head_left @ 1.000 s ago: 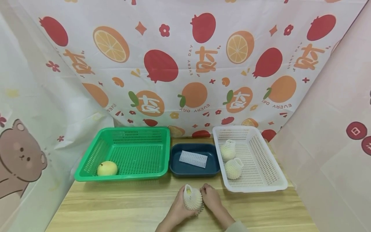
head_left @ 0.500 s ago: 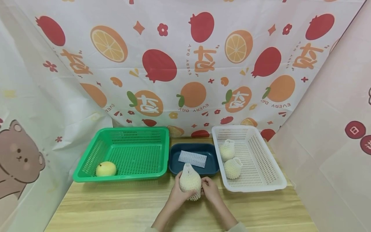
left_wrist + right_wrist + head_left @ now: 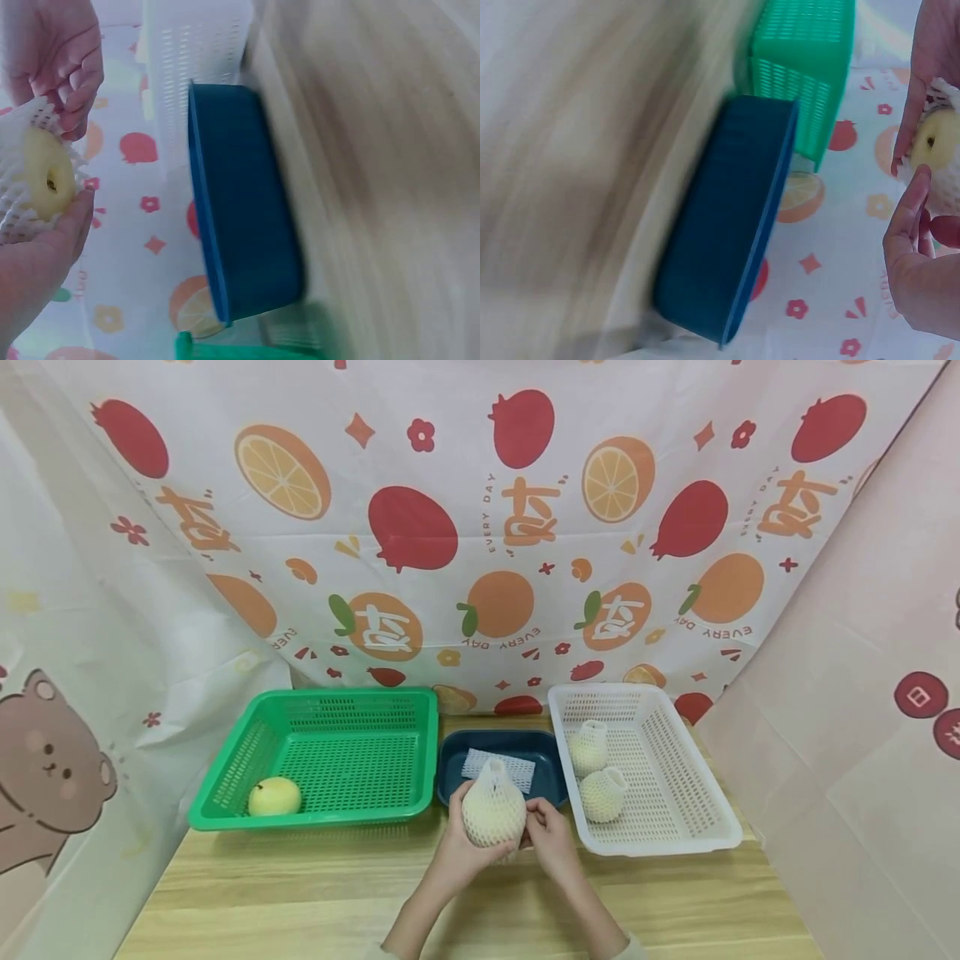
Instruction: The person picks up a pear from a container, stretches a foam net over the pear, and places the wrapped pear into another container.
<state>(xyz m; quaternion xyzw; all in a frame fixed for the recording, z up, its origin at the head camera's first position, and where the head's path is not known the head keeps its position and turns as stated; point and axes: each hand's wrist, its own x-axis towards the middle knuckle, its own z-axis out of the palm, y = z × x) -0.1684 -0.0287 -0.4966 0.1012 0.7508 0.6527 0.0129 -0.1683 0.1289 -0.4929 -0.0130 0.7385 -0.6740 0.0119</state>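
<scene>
A pale yellow pear (image 3: pixel 46 172) sits inside a white foam net sleeve (image 3: pixel 493 817). My left hand (image 3: pixel 457 850) grips the sleeved pear from the left and below, thumb across its near side. On the other side my right hand (image 3: pixel 553 842) has curled fingers at the sleeve's lower edge, pinching the net. The pear's bare end shows through the sleeve's opening in both wrist views, while the narrow gathered end points up and away in the head view. The pair of hands is held in front of the dark blue tray (image 3: pixel 450 777).
A flat white foam net (image 3: pixel 517 770) lies in the blue tray. The green basket (image 3: pixel 315 822) on the left holds one bare pear (image 3: pixel 274 797). In the white basket (image 3: pixel 675 843) on the right are two sleeved pears (image 3: pixel 602 795). A patterned curtain (image 3: pixel 450 552) hangs behind.
Both hands have lifted the sleeved pear up and forward toward the blue tray. The pear has tilted, its gathered net end now pointing upward, and the right fingers stay at the sleeve's edge.
</scene>
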